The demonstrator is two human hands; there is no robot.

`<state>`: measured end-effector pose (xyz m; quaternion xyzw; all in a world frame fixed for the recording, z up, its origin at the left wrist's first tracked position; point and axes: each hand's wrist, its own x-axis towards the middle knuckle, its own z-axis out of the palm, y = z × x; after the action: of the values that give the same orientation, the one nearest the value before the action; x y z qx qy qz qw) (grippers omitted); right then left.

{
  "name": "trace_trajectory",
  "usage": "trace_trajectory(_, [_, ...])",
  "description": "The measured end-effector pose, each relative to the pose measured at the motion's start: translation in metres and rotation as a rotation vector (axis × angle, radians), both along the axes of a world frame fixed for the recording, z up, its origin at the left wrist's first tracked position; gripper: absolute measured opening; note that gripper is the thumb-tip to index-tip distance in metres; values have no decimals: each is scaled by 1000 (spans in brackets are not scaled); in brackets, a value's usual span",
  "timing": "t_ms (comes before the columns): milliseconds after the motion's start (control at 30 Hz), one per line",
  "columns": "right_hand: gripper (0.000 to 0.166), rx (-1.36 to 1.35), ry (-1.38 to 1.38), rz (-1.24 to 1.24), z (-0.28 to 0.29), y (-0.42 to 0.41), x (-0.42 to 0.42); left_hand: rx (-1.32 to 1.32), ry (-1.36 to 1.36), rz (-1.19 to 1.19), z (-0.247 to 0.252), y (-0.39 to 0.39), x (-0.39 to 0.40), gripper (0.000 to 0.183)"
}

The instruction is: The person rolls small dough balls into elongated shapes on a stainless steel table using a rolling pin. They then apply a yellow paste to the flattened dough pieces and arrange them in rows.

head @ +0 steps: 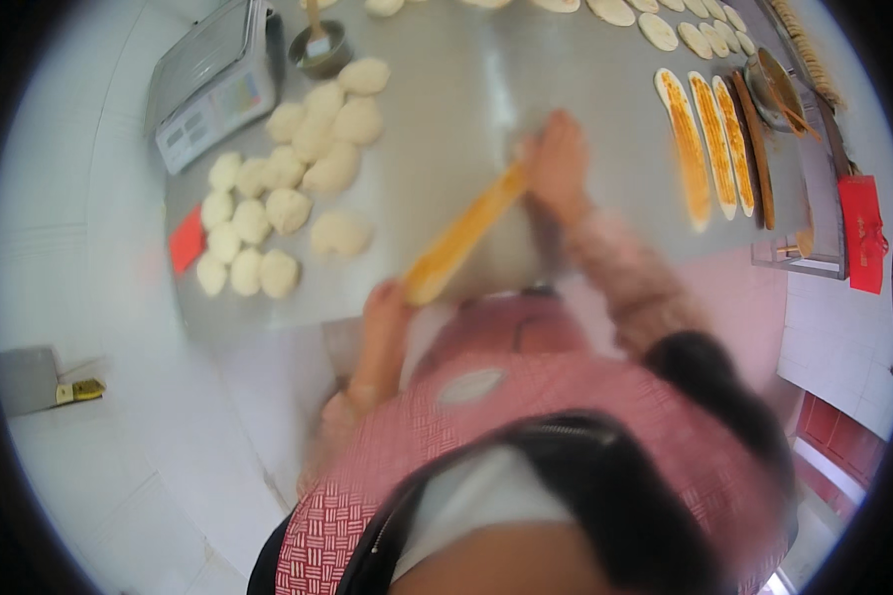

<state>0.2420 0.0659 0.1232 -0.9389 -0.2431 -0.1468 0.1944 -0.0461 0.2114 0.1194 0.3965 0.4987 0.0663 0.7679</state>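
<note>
A long dough strip coated with orange-brown paste (467, 232) stretches diagonally between my hands near the front of the metal worktable (431, 111). My left hand (388, 301) grips its near lower end at the table edge. At its far upper end is my right hand (558, 160), closed on the dough; motion blurs the fingertips. Several similar coated strips (713, 145) lie side by side at the right, beside a wooden rolling pin (754, 149). Many dough balls (251, 221) are grouped at the left, one larger piece of dough (341, 233) lying nearest my left hand.
A digital scale (212, 89) stands at the back left, with a small metal bowl holding a brush (321, 52) beside it. Flattened dough ovals (658, 32) lie along the far side. A metal bowl of paste (774, 89) is at right. A red card (187, 240) lies at the left edge.
</note>
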Motion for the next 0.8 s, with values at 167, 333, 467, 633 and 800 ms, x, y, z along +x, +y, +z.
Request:
trace_trajectory(167, [54,-202,403,232,1,35,-109,130,25,-99,-18,3,-7,20])
trace_trajectory(333, [54,-53,551,502,40,23,-112,49,-24,-14,-16,-3,-4,23])
trace_trajectory(467, [60,-243,569,665,8,51,-128,157,-17,-46,-26,-5,-6,32])
trace_trajectory(633, [43,140,1006,551,3,24,-78,202,-72,-139,8,-14,23,30])
trace_trajectory(800, [34,-55,328,131,-22,-82,54,723,-33,-518,-23,-62,117,14])
